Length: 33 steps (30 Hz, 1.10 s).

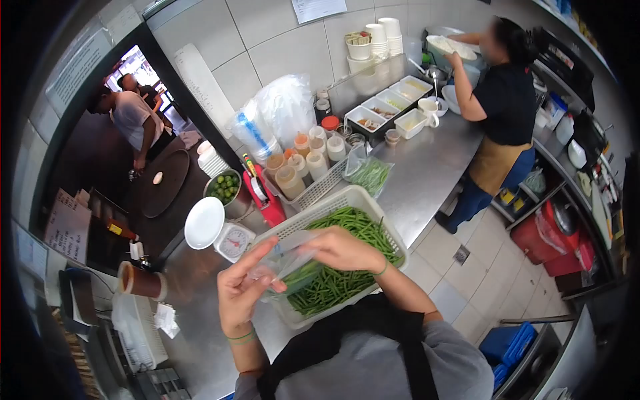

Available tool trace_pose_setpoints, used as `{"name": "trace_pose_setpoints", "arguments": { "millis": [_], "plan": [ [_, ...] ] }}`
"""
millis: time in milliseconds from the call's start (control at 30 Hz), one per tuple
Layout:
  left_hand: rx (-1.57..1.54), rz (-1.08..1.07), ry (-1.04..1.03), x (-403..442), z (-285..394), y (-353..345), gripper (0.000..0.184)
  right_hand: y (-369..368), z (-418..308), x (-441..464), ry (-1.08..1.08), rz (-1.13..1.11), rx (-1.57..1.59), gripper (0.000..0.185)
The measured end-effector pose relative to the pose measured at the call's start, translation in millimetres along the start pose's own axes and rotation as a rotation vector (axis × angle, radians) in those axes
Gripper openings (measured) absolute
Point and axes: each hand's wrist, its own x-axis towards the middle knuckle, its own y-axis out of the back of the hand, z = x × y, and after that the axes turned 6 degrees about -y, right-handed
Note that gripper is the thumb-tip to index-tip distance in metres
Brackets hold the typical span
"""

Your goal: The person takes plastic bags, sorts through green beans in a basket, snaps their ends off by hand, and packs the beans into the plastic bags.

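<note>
A clear plastic bag hangs between my hands, with some green beans inside or behind it; I cannot tell which. My left hand holds the bag's left side between thumb and fingers. At its upper right edge, my right hand pinches the plastic. Below both hands, green beans fill a white plastic basket on the steel counter. Just beyond my left hand is a kitchen scale with a round white pan.
Behind the basket are a red tape dispenser, a crate of sauce bottles and a bagged portion of green beans. A pot of limes stands near the pass window. A co-worker stands at the counter's far end, holding a container.
</note>
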Motion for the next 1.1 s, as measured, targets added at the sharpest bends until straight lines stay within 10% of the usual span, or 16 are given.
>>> {"name": "trace_pose_setpoints", "arguments": {
  "millis": [133, 400, 600, 700, 833, 1100],
  "plan": [
    [-0.008, 0.012, -0.091, -9.5, -3.8, 15.0, 0.038, 61.2, -6.5, -23.1, -0.297, 0.316, 0.092, 0.018],
    [0.139, 0.216, 0.157, -43.7, -43.7, 32.6, 0.032, 128.3, 93.9, -55.5, -0.599, 0.771, -0.755, 0.019],
    [0.31, 0.168, 0.177, -51.4, -102.4, 36.1, 0.039, 109.5, 211.4, -34.9, -0.832, 0.558, -0.665, 0.017],
    [1.383, 0.283, 0.015, -52.7, -134.9, 30.3, 0.056, 95.3, 240.0, -11.0, -0.612, 0.478, -0.648, 0.013],
    [1.193, 0.436, 0.119, -84.2, -201.6, 64.3, 0.076, 77.5, 188.3, 68.2, -0.244, 0.665, -0.557, 0.024],
    [0.828, 0.562, 0.291, -105.5, -192.8, 63.5, 0.065, 26.6, 143.3, 261.8, 0.159, 0.351, -0.637, 0.036]
  ]
}}
